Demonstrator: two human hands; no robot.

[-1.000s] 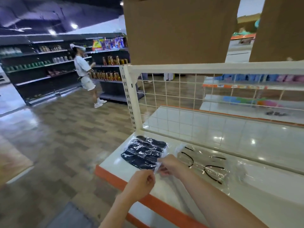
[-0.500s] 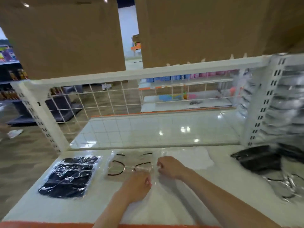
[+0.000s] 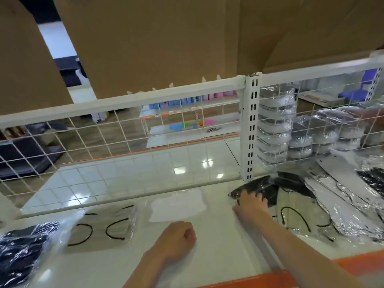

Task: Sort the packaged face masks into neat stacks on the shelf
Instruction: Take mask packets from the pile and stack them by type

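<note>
On the white shelf (image 3: 218, 242) lie three sorted groups: black packaged masks (image 3: 22, 244) at far left, white masks with black ear loops (image 3: 101, 227) beside them, and a plain white packaged mask (image 3: 178, 204) in the middle. My right hand (image 3: 252, 205) reaches right and grips a black packaged mask (image 3: 257, 187) at the edge of a loose heap of wrapped masks (image 3: 340, 204). My left hand (image 3: 177, 238) rests on the shelf as a loose fist, holding nothing.
A white wire grid back panel (image 3: 124, 138) and a slotted upright post (image 3: 250, 129) stand behind the shelf. Stacked wrapped masks (image 3: 276, 125) sit behind the grid at right. Cardboard boxes (image 3: 166, 38) rest overhead. An orange strip (image 3: 357, 265) edges the shelf front.
The view has swung right. My right hand left the white masks and moved right onto a black packaged mask. My left hand let go and drew back into a fist.
</note>
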